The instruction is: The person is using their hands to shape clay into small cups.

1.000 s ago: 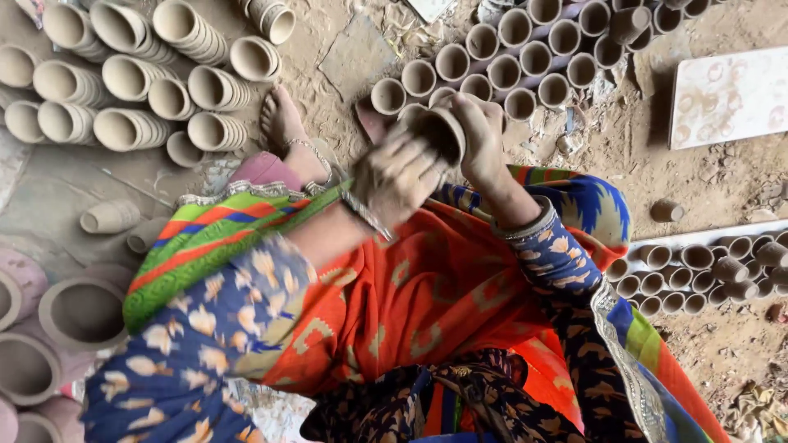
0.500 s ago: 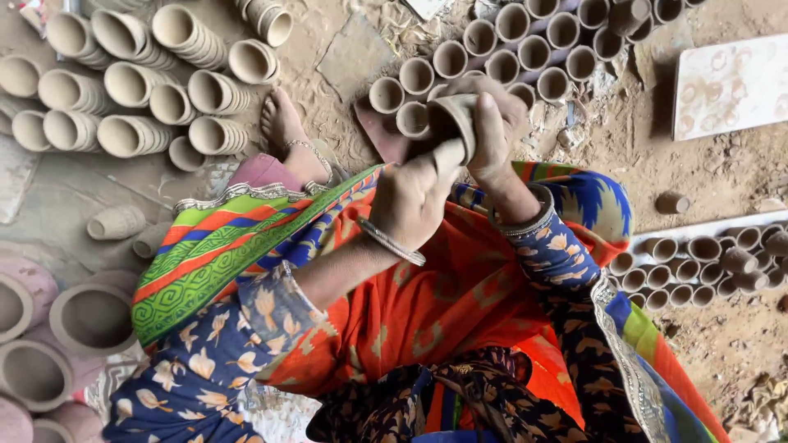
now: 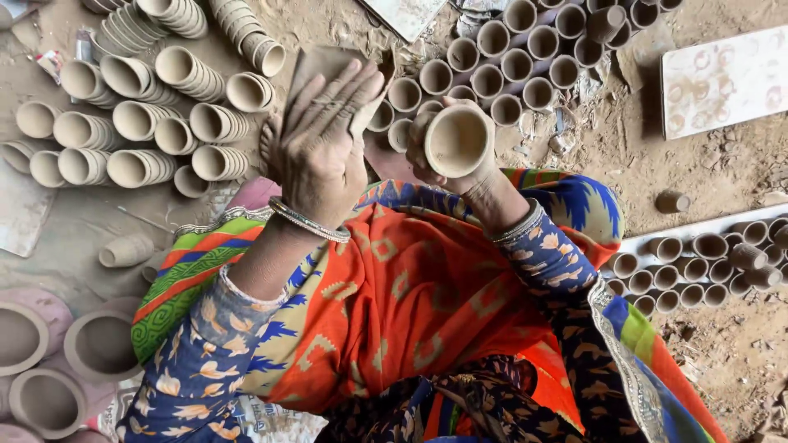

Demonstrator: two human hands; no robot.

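My right hand (image 3: 486, 184) grips a small unfired clay cup (image 3: 456, 141), held up over my lap with its open mouth turned toward me. My left hand (image 3: 316, 156) is raised to the left of the cup and apart from it. Its fingers lie flat against a brownish flat sheet (image 3: 325, 62) that it holds. Bangles circle both wrists, and bright orange patterned cloth covers my lap below.
Nested stacks of clay cups (image 3: 139, 123) lie on the dusty ground at left. Upright cups (image 3: 525, 57) crowd the top centre, and more (image 3: 706, 262) line a board at right. A white board (image 3: 722, 78) lies top right. Larger clay pots (image 3: 98, 344) sit bottom left.
My hands were together on the cup, the left one pressed against it. Now the left hand has drawn away to the left with the sheet, and the cup's mouth faces me.
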